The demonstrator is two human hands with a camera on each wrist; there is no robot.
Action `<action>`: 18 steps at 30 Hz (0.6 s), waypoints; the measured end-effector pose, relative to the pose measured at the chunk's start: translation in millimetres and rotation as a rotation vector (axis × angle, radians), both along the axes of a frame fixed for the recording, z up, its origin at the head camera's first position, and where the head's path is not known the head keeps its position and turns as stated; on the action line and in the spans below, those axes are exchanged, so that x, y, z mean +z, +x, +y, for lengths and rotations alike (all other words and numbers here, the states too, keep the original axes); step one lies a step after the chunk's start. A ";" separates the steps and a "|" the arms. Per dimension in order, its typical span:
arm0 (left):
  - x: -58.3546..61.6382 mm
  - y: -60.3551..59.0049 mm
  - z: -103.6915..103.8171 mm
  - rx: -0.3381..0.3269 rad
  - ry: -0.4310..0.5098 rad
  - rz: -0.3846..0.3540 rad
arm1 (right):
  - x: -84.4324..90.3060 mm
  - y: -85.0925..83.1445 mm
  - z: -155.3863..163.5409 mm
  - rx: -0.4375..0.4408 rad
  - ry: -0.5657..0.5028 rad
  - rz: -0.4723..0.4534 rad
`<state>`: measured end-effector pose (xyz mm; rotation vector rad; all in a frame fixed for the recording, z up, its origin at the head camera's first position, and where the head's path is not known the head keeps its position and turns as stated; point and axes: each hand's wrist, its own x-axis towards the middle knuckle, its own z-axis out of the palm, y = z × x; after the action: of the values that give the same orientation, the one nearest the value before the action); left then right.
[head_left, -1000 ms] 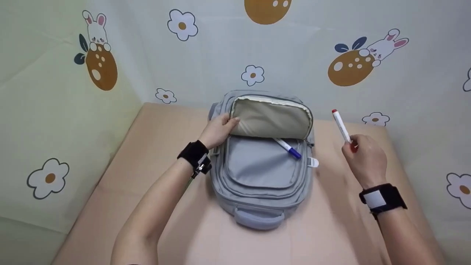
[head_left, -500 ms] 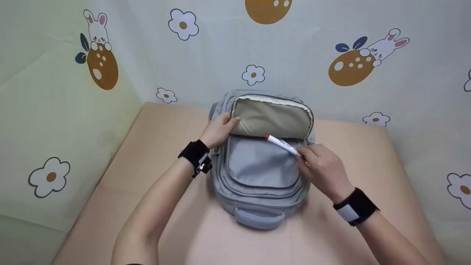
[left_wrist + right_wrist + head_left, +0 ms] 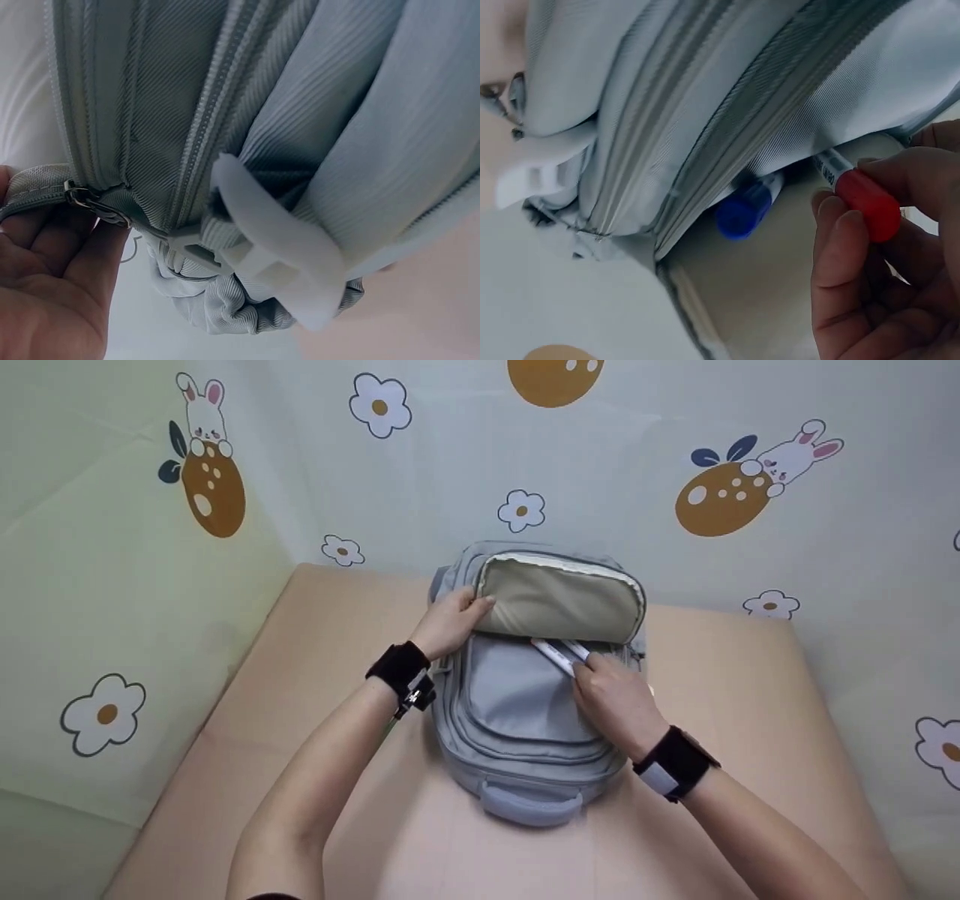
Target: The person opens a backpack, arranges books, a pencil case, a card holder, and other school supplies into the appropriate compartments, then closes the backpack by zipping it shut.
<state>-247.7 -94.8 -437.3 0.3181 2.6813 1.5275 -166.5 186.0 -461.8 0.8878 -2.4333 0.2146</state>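
Red-capped marker (image 3: 866,204): pinched in right hand (image 3: 611,706), at backpack (image 3: 525,697) pocket mouth
Blue-capped marker (image 3: 744,212): lying inside pocket, just beside
Left hand (image 3: 450,624): grips beige flap (image 3: 559,604), holding it up
Backpack: flat on table (image 3: 315,660)

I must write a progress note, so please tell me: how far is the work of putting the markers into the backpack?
Done: the blue marker already lies inside the open pocket of the backpack. In hand: the left hand holds the flap up, and the right hand pinches the red marker at the opening, only partly in. Left: probably pushing the red marker fully in; the pocket is not yet zipped.
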 end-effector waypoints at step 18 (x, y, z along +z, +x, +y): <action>2.9 1.9 -0.4 -0.011 0.007 0.001 | -7.9 -31.7 -39.0 -0.075 0.068 -0.020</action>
<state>-245.8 -95.2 -434.4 0.3340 2.6705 1.5349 -198.2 147.0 -469.7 0.8258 -2.5004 0.1147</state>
